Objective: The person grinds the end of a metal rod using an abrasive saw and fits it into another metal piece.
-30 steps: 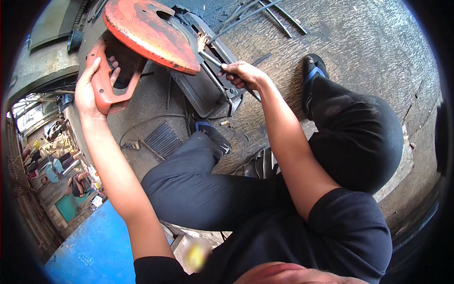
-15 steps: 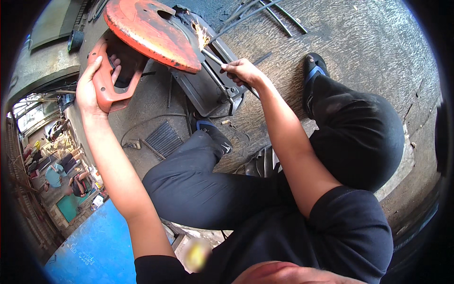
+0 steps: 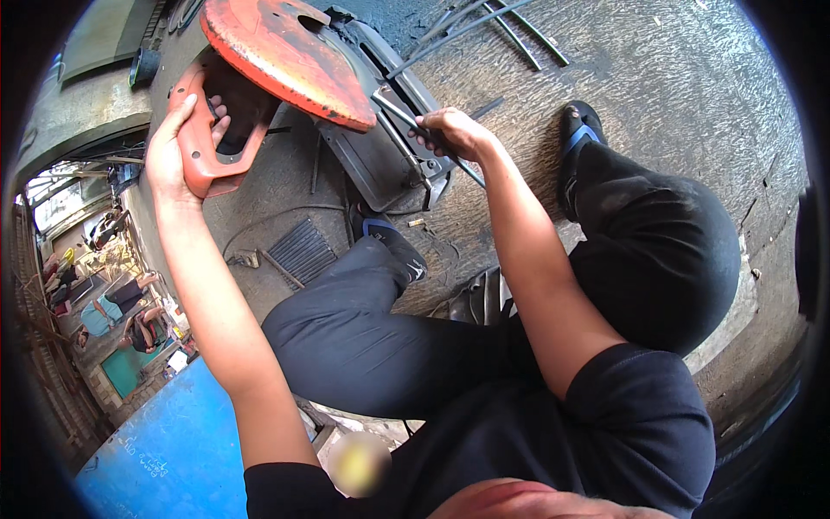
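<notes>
My left hand (image 3: 175, 147) is wrapped round the orange handle (image 3: 199, 143) of a chop saw, with the thumb on top and the fingers through the grip. The saw's worn orange blade guard (image 3: 285, 65) tilts over its dark metal base (image 3: 367, 169). In my right hand (image 3: 460, 134) is a thin metal rod (image 3: 398, 111), gripped along its length. Its far end lies beside the guard's right edge, above the base. The guard hides most of the blade, so contact between blade and rod cannot be seen.
Long metal rods (image 3: 525, 33) lie on the rough floor beyond the saw. A bundle of short dark rods (image 3: 303, 251) rests near my left foot, with a cable (image 3: 277, 216) behind it. A blue panel (image 3: 177, 432) stands at lower left. People (image 3: 104, 316) are in the far left background.
The sparks by the guard's edge have gone. In the picture, the saw's handle and guard have shifted slightly right, and my right hand with the rod has also shifted slightly right.
</notes>
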Action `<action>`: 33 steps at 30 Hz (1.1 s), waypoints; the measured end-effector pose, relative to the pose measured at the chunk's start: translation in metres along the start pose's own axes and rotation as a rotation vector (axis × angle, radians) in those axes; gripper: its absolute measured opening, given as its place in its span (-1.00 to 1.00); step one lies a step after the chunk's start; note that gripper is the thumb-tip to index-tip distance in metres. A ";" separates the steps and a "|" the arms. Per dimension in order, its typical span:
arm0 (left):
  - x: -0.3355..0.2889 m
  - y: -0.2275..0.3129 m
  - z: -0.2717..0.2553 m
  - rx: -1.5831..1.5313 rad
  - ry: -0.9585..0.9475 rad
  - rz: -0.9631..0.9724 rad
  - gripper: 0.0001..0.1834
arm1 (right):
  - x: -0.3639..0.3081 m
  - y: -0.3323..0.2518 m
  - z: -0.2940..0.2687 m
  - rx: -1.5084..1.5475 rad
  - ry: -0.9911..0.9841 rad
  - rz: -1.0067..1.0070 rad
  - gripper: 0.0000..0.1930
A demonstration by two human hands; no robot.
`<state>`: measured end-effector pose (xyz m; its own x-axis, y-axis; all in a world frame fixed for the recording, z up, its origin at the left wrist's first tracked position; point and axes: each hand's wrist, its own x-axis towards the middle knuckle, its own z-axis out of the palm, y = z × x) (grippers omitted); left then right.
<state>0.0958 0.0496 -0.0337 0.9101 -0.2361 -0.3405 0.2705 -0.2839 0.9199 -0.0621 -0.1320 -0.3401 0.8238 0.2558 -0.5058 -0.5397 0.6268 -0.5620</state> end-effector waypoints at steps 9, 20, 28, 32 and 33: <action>0.000 0.000 0.001 -0.006 -0.004 -0.007 -0.49 | 0.003 0.008 0.001 0.069 -0.022 -0.057 -0.80; 0.003 -0.001 -0.002 -0.007 -0.012 -0.010 -0.48 | 0.006 0.011 0.001 -0.099 0.170 -0.151 -0.77; 0.002 0.000 0.000 0.008 -0.017 -0.004 -0.47 | 0.005 0.011 0.002 -0.211 0.279 -0.229 -0.75; 0.001 0.000 0.000 0.016 -0.003 0.002 -0.49 | 0.001 0.008 0.006 -0.317 0.340 -0.260 -0.75; 0.002 0.001 -0.001 0.017 -0.002 0.003 -0.49 | 0.000 0.007 0.006 -0.317 0.339 -0.261 -0.75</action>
<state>0.0981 0.0499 -0.0335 0.9102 -0.2392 -0.3382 0.2625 -0.2985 0.9176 -0.0646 -0.1235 -0.3399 0.8636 -0.1640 -0.4768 -0.3938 0.3713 -0.8409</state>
